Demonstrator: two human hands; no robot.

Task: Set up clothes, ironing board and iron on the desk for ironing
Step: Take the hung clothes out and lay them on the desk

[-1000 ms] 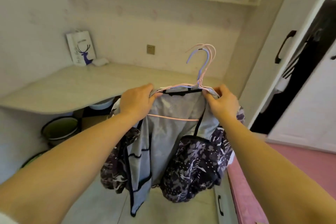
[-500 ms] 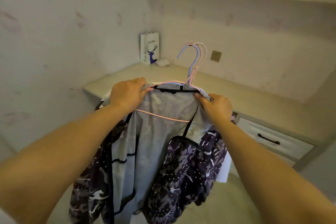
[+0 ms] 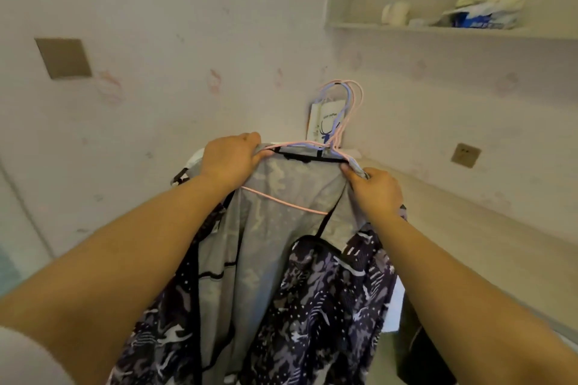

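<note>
Two hands carry the clothes (image 3: 281,259): my left hand (image 3: 230,159) grips one shoulder and my right hand (image 3: 373,191) grips the other, fingers curled round fabric and hangers (image 3: 341,122). The bundle hangs in the air at 6 o'clock from the bag (image 3: 325,122), short of the tabletop (image 3: 469,222), which stretches off toward 3 o'clock. A second ago I faced the tabletop's middle; since then I have swung left and closed in, so the corner wall now fills the view. I judge the clothes nearly ready to lay down. No board or iron in sight.
</note>
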